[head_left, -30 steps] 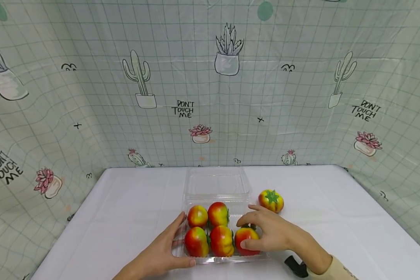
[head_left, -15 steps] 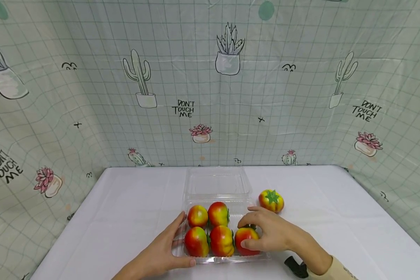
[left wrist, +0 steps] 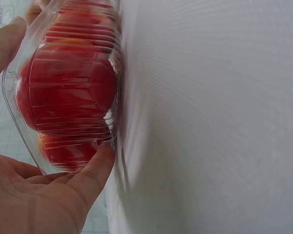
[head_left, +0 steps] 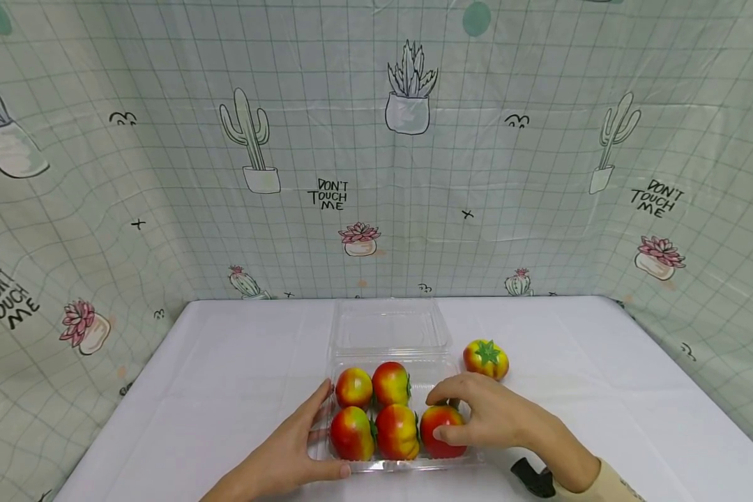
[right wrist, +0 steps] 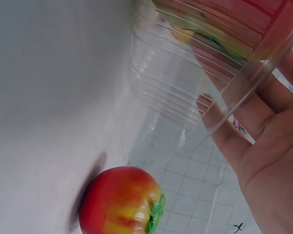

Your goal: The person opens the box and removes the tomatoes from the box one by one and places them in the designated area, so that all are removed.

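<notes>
A clear plastic clamshell container (head_left: 408, 466) sits on the table with several red-and-yellow tomatoes in its base. My left hand (head_left: 291, 446) holds its left side, thumb by the front corner and fingers at the back; the left wrist view shows fingertips (left wrist: 105, 156) against the ribbed wall. At the front right inside the box, my right hand (head_left: 498, 415) grips a tomato (head_left: 440, 436), thumb in front and fingers behind. Through the clear wall in the right wrist view those fingers show partly. One loose tomato (head_left: 486, 360), green calyx showing, lies outside, behind the right hand.
The container's lid (head_left: 389, 329) lies folded back behind its base. Near the right wrist is a black object (head_left: 532, 478), partly under the sleeve. Patterned cloth (head_left: 395, 174) walls off the back and sides of the white table (head_left: 245, 355).
My right hand's raised index finger has come down and its fingers have drawn in a little over the tomato. The left hand, container and loose tomato stay put.
</notes>
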The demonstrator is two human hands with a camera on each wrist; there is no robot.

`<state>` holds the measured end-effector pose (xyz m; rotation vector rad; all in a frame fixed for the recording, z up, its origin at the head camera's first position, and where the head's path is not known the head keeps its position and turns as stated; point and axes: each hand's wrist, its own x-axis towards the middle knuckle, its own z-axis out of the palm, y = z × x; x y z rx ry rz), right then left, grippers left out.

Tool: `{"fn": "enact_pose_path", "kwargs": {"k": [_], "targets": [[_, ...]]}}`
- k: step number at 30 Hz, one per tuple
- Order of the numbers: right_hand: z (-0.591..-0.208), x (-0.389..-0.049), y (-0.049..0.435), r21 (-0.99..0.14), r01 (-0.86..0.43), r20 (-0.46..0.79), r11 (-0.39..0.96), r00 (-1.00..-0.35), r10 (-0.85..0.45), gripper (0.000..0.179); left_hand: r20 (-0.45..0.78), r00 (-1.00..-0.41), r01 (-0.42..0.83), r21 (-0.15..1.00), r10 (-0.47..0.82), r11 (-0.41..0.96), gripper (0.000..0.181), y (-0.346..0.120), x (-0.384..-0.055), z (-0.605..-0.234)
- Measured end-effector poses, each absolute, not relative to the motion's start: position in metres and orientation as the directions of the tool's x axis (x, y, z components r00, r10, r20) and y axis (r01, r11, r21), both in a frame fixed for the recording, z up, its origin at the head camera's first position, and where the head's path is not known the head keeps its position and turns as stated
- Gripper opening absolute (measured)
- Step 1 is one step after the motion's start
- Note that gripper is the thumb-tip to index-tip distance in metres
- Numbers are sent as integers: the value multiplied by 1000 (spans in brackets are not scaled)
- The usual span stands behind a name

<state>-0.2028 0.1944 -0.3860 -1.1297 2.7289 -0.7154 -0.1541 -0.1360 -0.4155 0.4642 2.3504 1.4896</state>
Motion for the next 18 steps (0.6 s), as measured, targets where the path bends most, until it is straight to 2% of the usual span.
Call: {"fn": "enact_pose_path", "kwargs": {"k": [11,18], "targets": [[-380,-200,201,-434,-661,163,612,-726,-669,27,-94,-897,105,904,433,414,111,-136,-154,-415],[-377,-201,204,-438,-691,231,575,-704,-672,28,-89,-897,110,904,434,413,111,-136,-154,-415]]}}
